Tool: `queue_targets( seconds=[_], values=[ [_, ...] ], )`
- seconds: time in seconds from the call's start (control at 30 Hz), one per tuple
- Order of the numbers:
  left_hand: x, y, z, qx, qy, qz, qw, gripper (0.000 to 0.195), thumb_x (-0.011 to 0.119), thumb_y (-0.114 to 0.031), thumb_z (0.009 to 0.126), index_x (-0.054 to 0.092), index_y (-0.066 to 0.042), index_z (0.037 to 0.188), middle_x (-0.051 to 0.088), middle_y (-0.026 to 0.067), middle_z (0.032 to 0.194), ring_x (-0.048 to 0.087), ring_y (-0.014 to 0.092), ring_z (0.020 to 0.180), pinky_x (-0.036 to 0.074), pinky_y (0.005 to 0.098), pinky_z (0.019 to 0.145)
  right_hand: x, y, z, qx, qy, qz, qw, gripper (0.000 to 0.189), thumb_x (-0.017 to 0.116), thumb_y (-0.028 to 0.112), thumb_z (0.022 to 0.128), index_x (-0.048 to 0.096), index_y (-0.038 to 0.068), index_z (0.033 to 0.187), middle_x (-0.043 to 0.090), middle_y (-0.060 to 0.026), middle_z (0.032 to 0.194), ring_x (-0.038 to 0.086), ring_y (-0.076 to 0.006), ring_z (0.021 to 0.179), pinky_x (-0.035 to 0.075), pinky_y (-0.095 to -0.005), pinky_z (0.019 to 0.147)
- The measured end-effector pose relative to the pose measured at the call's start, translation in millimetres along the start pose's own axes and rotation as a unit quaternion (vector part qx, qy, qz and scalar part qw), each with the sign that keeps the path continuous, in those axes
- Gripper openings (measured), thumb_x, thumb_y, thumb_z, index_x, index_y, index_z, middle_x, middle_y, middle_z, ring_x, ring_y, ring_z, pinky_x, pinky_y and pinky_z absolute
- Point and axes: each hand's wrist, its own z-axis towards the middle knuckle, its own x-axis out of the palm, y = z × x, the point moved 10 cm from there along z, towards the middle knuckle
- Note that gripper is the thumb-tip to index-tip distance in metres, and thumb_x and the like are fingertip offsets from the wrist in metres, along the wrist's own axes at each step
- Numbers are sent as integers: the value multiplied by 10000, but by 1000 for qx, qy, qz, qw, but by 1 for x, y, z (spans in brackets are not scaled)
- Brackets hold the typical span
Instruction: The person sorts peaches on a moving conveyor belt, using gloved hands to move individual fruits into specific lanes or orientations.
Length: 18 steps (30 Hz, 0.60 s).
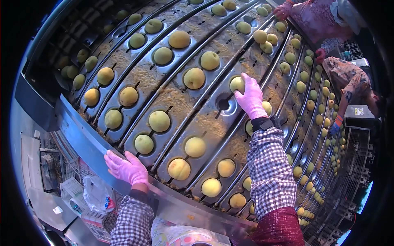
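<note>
My right hand (250, 95), in a pink glove, reaches over the steel conveyor plates. Its thumb and fingers are around a yellow-green peach (237, 84) that sits in a round cup. Just below that peach is another cup (229, 106), its dark hole and slot showing. My left hand (127, 167), gloved in pink too, lies on the metal side rail (83, 132) with no fruit in it and the thumb apart from the fingers. Closest to the left hand is a greenish peach (144, 144) in its cup. Two yellow peaches (179, 169) sit to its right.
Wet fruit pulp (172, 98) coats the plates between cups. Across the conveyor, a person's pink-gloved hand (283, 10) and another worker's blue-gloved hand (335, 126) are near the fruit. Plastic crates (95, 221) and a clear plastic bag (97, 193) lie below the rail.
</note>
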Motion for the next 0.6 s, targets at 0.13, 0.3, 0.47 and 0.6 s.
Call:
queue_targets(
  seconds=[0.13, 0.3, 0.47, 0.6],
  values=[
    [4, -1, 10, -3, 15, -2, 1000, 679, 498, -389, 959, 281, -42, 1502, 297, 175, 1537, 284, 315, 1431, 227, 509, 1152, 1, 4, 12, -8, 33, -33, 999, 654, 781, 261, 727, 520, 145, 1316, 565, -124, 1250, 539, -331, 1181, 420, -453, 1006],
    [10, 1, 39, 3, 11, -6, 1000, 676, 501, -385, 957, 287, -42, 1500, 297, 176, 1537, 282, 315, 1432, 233, 510, 1148, -1, -7, -7, 14, -82, -2, 997, 688, 803, 271, 709, 507, 141, 1316, 569, -117, 1233, 539, -324, 1166, 404, -465, 997],
    [20, 10, 80, 4, 4, 3, 1000, 674, 502, -378, 957, 289, -40, 1499, 309, 179, 1532, 296, 317, 1425, 236, 512, 1146, -8, 21, 2, -11, -98, -51, 994, 659, 777, 351, 723, 542, 103, 1287, 552, -123, 1311, 504, -304, 1229, 370, -461, 1041],
    [27, 12, 108, 10, 8, -2, 1000, 672, 502, -377, 957, 290, -41, 1499, 313, 179, 1531, 298, 320, 1423, 236, 516, 1144, -12, 76, 33, -23, -104, -16, 994, 593, 753, 317, 756, 561, 124, 1282, 539, -101, 1341, 484, -306, 1254, 375, -457, 1049]
  ],
)
